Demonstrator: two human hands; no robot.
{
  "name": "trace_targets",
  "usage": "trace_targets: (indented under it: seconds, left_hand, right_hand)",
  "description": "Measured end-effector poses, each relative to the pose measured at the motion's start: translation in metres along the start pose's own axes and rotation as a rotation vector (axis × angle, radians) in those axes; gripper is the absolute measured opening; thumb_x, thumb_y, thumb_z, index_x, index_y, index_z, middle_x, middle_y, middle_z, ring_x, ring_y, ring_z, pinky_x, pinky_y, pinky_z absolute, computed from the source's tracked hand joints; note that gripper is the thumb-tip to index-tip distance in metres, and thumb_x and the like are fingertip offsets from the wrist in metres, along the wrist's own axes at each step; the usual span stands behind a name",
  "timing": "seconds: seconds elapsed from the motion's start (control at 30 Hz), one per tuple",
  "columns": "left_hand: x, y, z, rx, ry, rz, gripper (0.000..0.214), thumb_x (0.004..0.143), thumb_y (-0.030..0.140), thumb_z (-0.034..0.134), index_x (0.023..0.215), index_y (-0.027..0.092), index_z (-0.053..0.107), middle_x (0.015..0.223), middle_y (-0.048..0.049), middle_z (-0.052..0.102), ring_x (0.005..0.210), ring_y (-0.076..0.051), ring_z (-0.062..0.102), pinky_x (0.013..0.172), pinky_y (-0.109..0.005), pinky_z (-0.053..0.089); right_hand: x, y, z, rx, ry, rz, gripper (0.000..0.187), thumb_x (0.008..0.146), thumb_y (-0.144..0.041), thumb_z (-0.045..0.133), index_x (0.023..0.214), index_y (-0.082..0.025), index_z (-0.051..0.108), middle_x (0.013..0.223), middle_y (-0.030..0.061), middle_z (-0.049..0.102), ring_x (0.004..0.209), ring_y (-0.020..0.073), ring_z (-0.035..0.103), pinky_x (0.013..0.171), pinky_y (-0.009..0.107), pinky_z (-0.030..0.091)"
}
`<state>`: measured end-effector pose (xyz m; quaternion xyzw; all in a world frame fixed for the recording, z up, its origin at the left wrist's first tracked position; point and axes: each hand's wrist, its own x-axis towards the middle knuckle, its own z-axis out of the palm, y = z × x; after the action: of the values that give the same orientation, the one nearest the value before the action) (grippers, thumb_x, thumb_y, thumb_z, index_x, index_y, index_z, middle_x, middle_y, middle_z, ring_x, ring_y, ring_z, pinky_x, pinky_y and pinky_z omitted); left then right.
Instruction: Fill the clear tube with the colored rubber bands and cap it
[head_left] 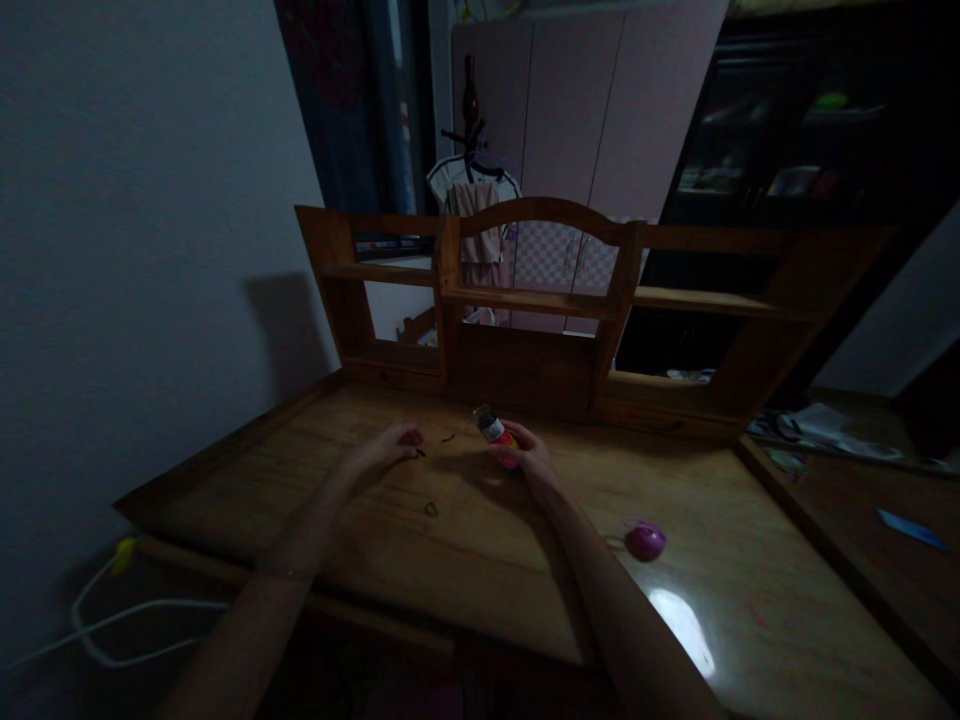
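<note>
right hand (529, 458) wraps a small bottle (491, 426) at the far middle of the desk (360, 570). left hand (390, 443) touches a dark band (417, 454) beside it, grip too dim to tell. other loose bands (431, 509) lie unpicked nearby.

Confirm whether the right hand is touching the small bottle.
Touching. The head view shows the right hand wrapped around the small bottle, with the bottle's capped end sticking out past the fingers.
</note>
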<state>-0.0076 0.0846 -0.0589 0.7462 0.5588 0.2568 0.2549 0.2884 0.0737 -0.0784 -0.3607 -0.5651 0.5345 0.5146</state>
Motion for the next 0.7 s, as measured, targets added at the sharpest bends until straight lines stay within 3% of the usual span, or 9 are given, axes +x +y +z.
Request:
trace_targets:
  seconds: [0.2, 0.47, 0.7]
  left_hand:
    - [-0.003, -0.010, -0.002, 0.055, -0.110, 0.036, 0.015, 0.078, 0.030, 0.057, 0.084, 0.018, 0.062, 0.086, -0.0030, 0.065, 0.083, -0.019, 0.058, 0.075, -0.029, 0.045]
    - [-0.010, -0.002, 0.002, 0.126, -0.058, 0.109, 0.019, 0.085, 0.033, 0.046, 0.084, 0.019, 0.058, 0.090, -0.0034, 0.058, 0.085, -0.019, 0.052, 0.079, -0.030, 0.041]
    - [0.027, 0.010, 0.021, 0.166, 0.008, 0.191, 0.017, 0.088, 0.029, 0.042, 0.087, 0.019, 0.055, 0.095, -0.0042, 0.053, 0.089, -0.018, 0.050, 0.082, -0.030, 0.041]
  right_hand:
    - [-0.002, 0.000, 0.001, 0.015, 0.006, 0.007, 0.055, 0.063, -0.032, 0.075, 0.116, -0.024, 0.064, 0.113, 0.0037, 0.066, 0.100, 0.0217, 0.059, 0.085, 0.032, 0.045]
    - [-0.002, 0.000, 0.000, 0.026, 0.007, 0.015, 0.055, 0.063, -0.033, 0.076, 0.116, -0.025, 0.065, 0.112, 0.0025, 0.066, 0.101, 0.0217, 0.059, 0.087, 0.032, 0.045]
    - [-0.002, 0.001, 0.000, 0.037, 0.006, 0.027, 0.057, 0.063, -0.033, 0.076, 0.118, -0.025, 0.063, 0.113, 0.0033, 0.066, 0.100, 0.0221, 0.060, 0.086, 0.032, 0.045]
